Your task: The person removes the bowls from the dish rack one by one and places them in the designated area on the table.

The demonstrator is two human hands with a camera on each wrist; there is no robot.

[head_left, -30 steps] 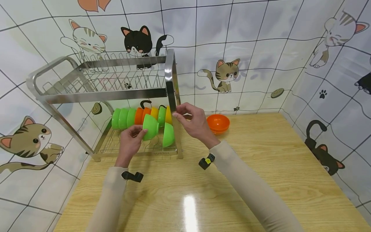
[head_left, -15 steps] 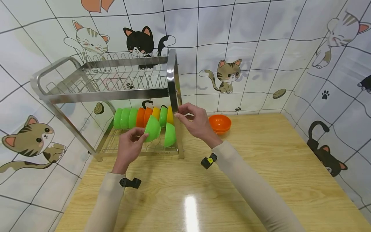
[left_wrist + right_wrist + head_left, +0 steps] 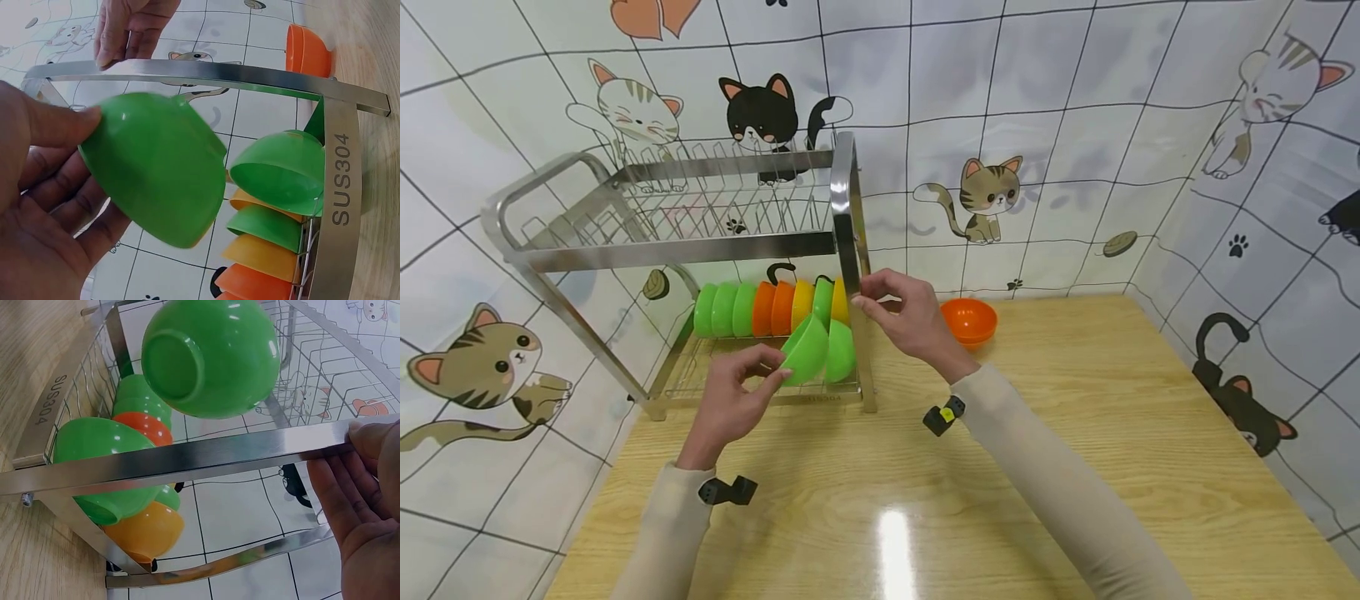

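My left hand pinches a green bowl by its edge, thumb on one side and fingers on the other. The bowl is held tilted in front of the lower tier of a steel dish rack. In the left wrist view, this held bowl fills the middle. Just right of it, another green bowl leans on edge in the rack's front row. My right hand grips the rack's right side frame between thumb and fingers, as the right wrist view shows.
Behind, a row of green, orange and yellow bowls stands on edge along the lower tier. The upper tier is a wire grid. Stacked orange bowls sit on the wooden table right of the rack, near the tiled wall.
My left hand has drawn the green bowl forward and slightly right, tipping it further over, so it overlaps the front-row bowl in the head view. My right hand stays on the rack frame.
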